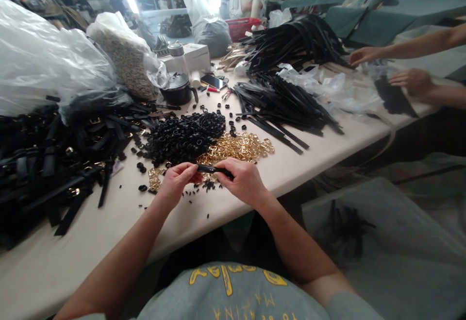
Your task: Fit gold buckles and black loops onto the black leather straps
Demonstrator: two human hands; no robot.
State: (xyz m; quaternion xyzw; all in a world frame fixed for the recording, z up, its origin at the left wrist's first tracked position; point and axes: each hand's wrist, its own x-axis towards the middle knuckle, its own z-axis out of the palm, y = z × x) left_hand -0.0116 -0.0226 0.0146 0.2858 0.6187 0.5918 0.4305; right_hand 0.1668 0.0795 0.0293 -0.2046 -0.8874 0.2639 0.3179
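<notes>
With the left hand (176, 184), just left of centre in the frame, pinching one end of a short black strap (206, 169) between thumb and fingers; with the right hand (243, 181), just right of centre, closed around the other end. Held roughly level between both, in front of the gold buckles (236, 146) near the middle of the frame. Probably light, bendable yet springy, with a smooth, slightly slick face; unlikely to break, likelier to crease or scuff. Best taken flat near each end, thumb above and fingers below, leaving the middle bare. Hard to make out, at the left edge: separate pieces in the tangle of buckled straps (47, 160), overlapping, cut off by the frame and partly covered by a clear plastic bag (40, 62). At centre: single rings deep in the heap of black loops (182, 138). Also at centre, inside the grip: both ends of the held strap, so cannot tell full length or fittings; along the middle, a pale glint, perhaps metal, perhaps shine. At lower right: dark strips (345, 227), dim against cloudy plastic. At far right: a co-worker's hands (413, 81), blurred, one on a dark piece (393, 95) of unclear outline.
</notes>
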